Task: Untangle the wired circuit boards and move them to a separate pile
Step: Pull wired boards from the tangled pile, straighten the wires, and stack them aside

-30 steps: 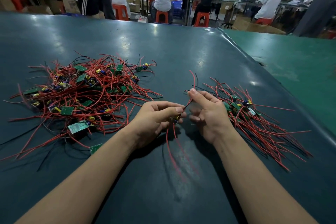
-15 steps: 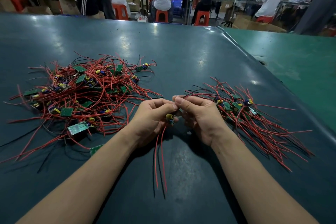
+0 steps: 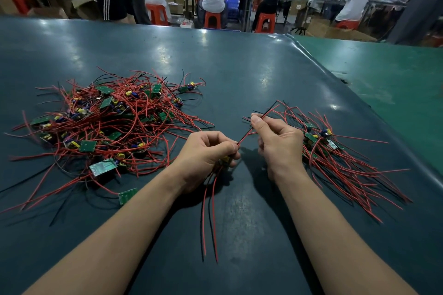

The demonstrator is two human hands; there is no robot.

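Note:
A tangled pile of small green circuit boards with red and black wires (image 3: 105, 124) lies on the left of the table. A smaller, straighter pile of wired boards (image 3: 335, 151) lies on the right. Between the piles, my left hand (image 3: 206, 158) grips one wired circuit board (image 3: 225, 160), mostly hidden in the fingers. Its red and black wires (image 3: 211, 213) hang toward me. My right hand (image 3: 278, 143) pinches the board's other wires (image 3: 263, 115), stretched taut between the hands and pointing up to the right.
The dark teal table (image 3: 239, 67) stretches far ahead. A green surface (image 3: 395, 84) adjoins it on the right. People sit on orange stools (image 3: 212, 19) at benches beyond the table's far edge.
My hands were close together half a second ago. The right hand has since slid away along the wires to the right, pulling them straight, and the hanging wires have shifted.

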